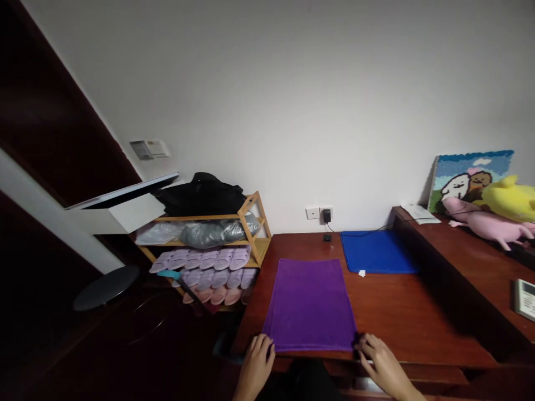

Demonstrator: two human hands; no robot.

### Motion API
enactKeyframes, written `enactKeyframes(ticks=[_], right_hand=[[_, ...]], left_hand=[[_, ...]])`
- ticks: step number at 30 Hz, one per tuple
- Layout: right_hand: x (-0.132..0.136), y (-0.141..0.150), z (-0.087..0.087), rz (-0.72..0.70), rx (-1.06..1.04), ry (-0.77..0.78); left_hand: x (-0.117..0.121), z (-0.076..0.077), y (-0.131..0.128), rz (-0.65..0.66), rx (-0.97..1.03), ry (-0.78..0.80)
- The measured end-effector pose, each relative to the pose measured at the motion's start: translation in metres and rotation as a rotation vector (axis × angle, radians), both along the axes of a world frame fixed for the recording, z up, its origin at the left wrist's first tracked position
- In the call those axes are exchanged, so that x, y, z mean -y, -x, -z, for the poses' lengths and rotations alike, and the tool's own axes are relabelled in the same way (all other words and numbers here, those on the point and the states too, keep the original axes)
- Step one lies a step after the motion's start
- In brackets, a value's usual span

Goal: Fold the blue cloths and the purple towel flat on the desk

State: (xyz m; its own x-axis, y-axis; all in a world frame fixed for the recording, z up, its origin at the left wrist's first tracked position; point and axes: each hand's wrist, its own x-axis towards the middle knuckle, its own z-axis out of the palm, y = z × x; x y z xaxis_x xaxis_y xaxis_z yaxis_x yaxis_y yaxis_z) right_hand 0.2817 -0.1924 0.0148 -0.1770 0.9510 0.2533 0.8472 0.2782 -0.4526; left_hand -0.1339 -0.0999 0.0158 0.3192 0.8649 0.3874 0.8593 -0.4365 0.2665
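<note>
A purple cloth (312,306), layered along its left side, lies flat on the reddish-brown wooden table (401,323). At its near left corner, the bent, slightly parted fingers of my left hand (256,365) touch the edge. My right hand (381,361) is at the near right corner, its thumb apart from the fingers and low by the table edge. Something small and dark shows by the right fingertips; I cannot make it out. Farther back lies a folded blue cloth (378,253), with a small white scrap (361,273) at its front edge.
A raised wooden ledge (463,245) on the right holds plush toys (487,220), a picture (472,175) and a white device (525,299). Left of the table stands a rack (254,234) with slippers and a black bag (203,195). A plugged-in adapter (326,215) trails a cable. A round stool (106,288) stands left.
</note>
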Motion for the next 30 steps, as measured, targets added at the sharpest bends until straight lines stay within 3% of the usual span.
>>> enactKeyframes(ticks=[5, 9, 14, 18, 21, 25, 30], right_hand=[[-0.074, 0.023, -0.017, 0.187, -0.044, 0.043], [-0.123, 0.052, -0.013, 0.288, 0.094, 0.21], [-0.128, 0.065, 0.012, 0.396, 0.161, 0.292], [-0.135, 0.054, 0.015, 0.403, 0.142, 0.244], [-0.17, 0.04, -0.002, 0.369, 0.125, 0.179], [-0.235, 0.028, -0.021, 0.337, 0.153, 0.237], [-0.272, 0.029, 0.001, 0.399, 0.17, 0.287]], left_hand=[[-0.003, 0.011, -0.004, -0.001, -0.051, -0.069], [-0.004, 0.02, -0.006, 0.043, -0.127, -0.019], [-0.004, 0.041, 0.01, 0.049, -0.123, 0.067], [-0.02, 0.033, 0.004, -0.005, -0.092, 0.057], [-0.05, 0.01, -0.029, -0.001, -0.081, 0.022], [-0.112, -0.016, -0.095, 0.115, -0.112, 0.03], [-0.188, -0.013, -0.175, 0.192, -0.165, 0.089]])
